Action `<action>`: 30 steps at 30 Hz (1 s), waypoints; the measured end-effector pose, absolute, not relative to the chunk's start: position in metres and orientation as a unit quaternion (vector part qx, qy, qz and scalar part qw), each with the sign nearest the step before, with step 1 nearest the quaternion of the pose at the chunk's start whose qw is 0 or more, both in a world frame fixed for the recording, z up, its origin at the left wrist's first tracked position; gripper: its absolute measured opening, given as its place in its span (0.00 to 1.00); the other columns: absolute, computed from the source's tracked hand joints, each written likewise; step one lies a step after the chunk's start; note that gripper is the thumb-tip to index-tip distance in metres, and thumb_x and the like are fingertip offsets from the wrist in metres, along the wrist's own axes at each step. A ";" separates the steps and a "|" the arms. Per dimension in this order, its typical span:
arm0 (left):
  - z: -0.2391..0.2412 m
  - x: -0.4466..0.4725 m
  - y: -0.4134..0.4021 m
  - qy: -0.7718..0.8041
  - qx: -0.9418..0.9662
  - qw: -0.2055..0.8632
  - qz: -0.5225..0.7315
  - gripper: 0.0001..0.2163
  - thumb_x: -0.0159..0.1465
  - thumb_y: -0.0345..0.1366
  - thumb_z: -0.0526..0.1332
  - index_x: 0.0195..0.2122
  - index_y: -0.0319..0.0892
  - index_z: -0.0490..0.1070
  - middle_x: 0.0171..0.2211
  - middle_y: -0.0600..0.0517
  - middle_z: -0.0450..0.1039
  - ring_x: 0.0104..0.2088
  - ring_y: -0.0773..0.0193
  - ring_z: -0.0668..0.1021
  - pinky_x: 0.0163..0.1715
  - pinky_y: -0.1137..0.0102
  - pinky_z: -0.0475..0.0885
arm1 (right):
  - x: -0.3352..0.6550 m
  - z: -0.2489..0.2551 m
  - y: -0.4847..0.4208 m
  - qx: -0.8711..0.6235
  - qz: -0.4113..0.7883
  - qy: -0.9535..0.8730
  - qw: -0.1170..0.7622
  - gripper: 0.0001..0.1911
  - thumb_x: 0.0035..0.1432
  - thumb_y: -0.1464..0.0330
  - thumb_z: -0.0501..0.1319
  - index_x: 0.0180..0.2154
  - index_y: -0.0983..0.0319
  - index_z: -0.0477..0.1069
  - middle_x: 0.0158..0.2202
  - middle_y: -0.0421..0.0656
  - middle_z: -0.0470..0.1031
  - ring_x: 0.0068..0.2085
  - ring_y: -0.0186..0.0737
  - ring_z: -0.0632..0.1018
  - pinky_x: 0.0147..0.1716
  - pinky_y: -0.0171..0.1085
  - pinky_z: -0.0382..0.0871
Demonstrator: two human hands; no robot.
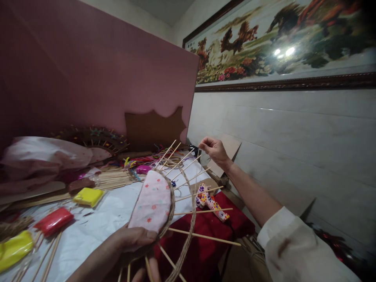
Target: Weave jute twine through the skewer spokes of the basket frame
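Note:
My left hand [132,243] grips the lower edge of a half-round fan-like piece [154,199], its thumb lying on the pale, flower-printed cloth. Thin bamboo sticks [202,236] radiate from its rope-trimmed rim. A braided twine arc [194,207] crosses them farther out. Above and right of the stick ends, my right hand [214,150] is raised with thumb and fingertips pinched together. A thin thread [198,164] seems to run down from that pinch towards the sticks. Below the right forearm lies a bent, flower-patterned object [210,201]; its kind is unclear.
Yellow [88,196] and red packets [54,221] lie on the white-covered table [94,231] at left. Bundled sticks [117,178] and coloured cords [147,158] are behind. Red cloth [202,231] covers the near right edge. Brown cardboard [154,129] leans against the pink board [117,70].

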State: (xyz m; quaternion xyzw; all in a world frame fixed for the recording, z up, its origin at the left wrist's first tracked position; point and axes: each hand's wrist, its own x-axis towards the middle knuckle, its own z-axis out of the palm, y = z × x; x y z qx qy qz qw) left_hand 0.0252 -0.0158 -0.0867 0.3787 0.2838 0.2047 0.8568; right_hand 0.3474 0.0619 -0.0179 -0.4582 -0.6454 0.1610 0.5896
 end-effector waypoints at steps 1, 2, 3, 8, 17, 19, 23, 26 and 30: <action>-0.087 0.026 -0.016 0.283 0.378 0.857 0.206 0.15 0.62 0.38 0.56 0.49 0.39 0.65 0.48 0.45 0.67 0.43 0.58 0.73 0.40 0.58 0.71 | 0.346 -0.017 0.060 -0.458 0.148 -0.645 0.594 0.21 0.41 0.53 0.66 0.21 0.62 0.63 0.17 0.33 0.60 0.19 0.28 0.59 0.19 0.32 0.53; -0.088 0.026 -0.016 0.283 0.377 0.857 0.208 0.15 0.62 0.38 0.56 0.49 0.39 0.65 0.48 0.45 0.67 0.43 0.58 0.73 0.40 0.58 0.71 | 0.344 -0.015 0.059 -0.458 0.132 -0.646 0.596 0.20 0.41 0.53 0.66 0.21 0.61 0.63 0.17 0.34 0.60 0.19 0.29 0.60 0.19 0.32 0.54; -0.089 0.026 -0.016 0.282 0.377 0.857 0.209 0.15 0.62 0.38 0.56 0.49 0.39 0.65 0.48 0.45 0.67 0.43 0.58 0.73 0.40 0.58 0.71 | 0.342 -0.014 0.058 -0.458 0.114 -0.652 0.594 0.20 0.41 0.53 0.66 0.21 0.61 0.63 0.17 0.34 0.61 0.20 0.29 0.61 0.19 0.32 0.54; -0.094 0.025 -0.015 0.277 0.379 0.856 0.216 0.15 0.62 0.38 0.57 0.49 0.40 0.65 0.48 0.45 0.67 0.43 0.58 0.73 0.40 0.58 0.71 | 0.333 -0.007 0.062 -0.439 0.068 -0.708 0.548 0.17 0.44 0.56 0.65 0.21 0.62 0.67 0.20 0.37 0.65 0.23 0.31 0.64 0.23 0.33 0.57; -0.102 0.018 -0.010 0.248 0.386 0.854 0.246 0.19 0.65 0.41 0.45 0.33 0.41 0.74 0.22 0.51 0.73 0.29 0.58 0.78 0.23 0.68 0.72 | 0.344 -0.001 0.073 -0.459 0.215 -0.655 0.561 0.20 0.35 0.55 0.69 0.20 0.64 0.67 0.17 0.35 0.62 0.19 0.27 0.59 0.18 0.31 0.51; -0.102 0.018 -0.009 0.241 0.386 0.855 0.250 0.21 0.64 0.39 0.41 0.31 0.43 0.75 0.19 0.50 0.73 0.26 0.57 0.78 0.19 0.70 0.71 | 0.343 -0.012 0.074 -0.454 0.248 -0.638 0.570 0.21 0.36 0.54 0.68 0.20 0.64 0.65 0.16 0.33 0.60 0.17 0.26 0.57 0.16 0.30 0.48; -0.103 0.018 -0.009 0.242 0.386 0.855 0.246 0.24 0.64 0.38 0.38 0.31 0.43 0.74 0.19 0.50 0.73 0.24 0.59 0.78 0.19 0.70 0.71 | 0.331 -0.040 0.078 -0.443 0.283 -0.631 0.570 0.22 0.40 0.51 0.65 0.21 0.62 0.63 0.15 0.32 0.56 0.16 0.25 0.55 0.15 0.30 0.46; -0.104 0.020 -0.012 0.250 0.388 0.856 0.232 0.19 0.65 0.39 0.44 0.34 0.40 0.74 0.24 0.49 0.74 0.27 0.58 0.78 0.22 0.69 0.73 | 0.318 -0.055 0.080 -0.429 0.307 -0.637 0.562 0.22 0.42 0.52 0.65 0.21 0.62 0.62 0.16 0.32 0.55 0.17 0.26 0.54 0.16 0.30 0.45; -0.102 0.021 -0.016 0.259 0.389 0.859 0.210 0.13 0.62 0.39 0.56 0.45 0.38 0.68 0.42 0.47 0.71 0.38 0.60 0.75 0.35 0.62 0.73 | 0.307 -0.062 0.083 -0.417 0.326 -0.644 0.553 0.21 0.42 0.53 0.65 0.21 0.63 0.64 0.16 0.32 0.56 0.18 0.26 0.54 0.17 0.31 0.45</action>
